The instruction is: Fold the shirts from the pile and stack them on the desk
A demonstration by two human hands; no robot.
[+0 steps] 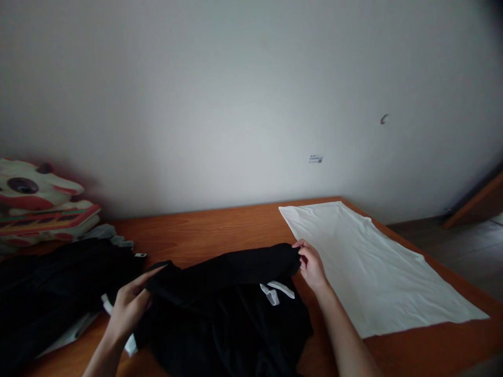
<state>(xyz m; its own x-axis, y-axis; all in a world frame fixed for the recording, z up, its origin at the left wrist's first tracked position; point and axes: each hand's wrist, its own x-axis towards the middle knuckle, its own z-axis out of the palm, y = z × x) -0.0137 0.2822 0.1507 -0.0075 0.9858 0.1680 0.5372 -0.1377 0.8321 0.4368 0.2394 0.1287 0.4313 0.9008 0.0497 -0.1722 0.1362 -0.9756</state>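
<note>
A black garment (231, 324) with white ties lies at the near middle of the wooden table. Its upper band is stretched between my two hands. My left hand (131, 303) grips the band's left end, its index finger extended along the cloth. At the right end, my right hand (310, 262) pinches the corner of the band between thumb and fingers. Two short white strips (275, 293) show on the black cloth just below the band, near my right hand. Another white piece (131, 345) sticks out under the garment beside my left hand.
A white cloth (365, 267) lies spread on the right of the wooden table (196, 230). Dark clothes (58, 283) are piled at the left, with a cow-shaped toy (43, 204) behind them. A wall (220, 104) rises along the table's back edge.
</note>
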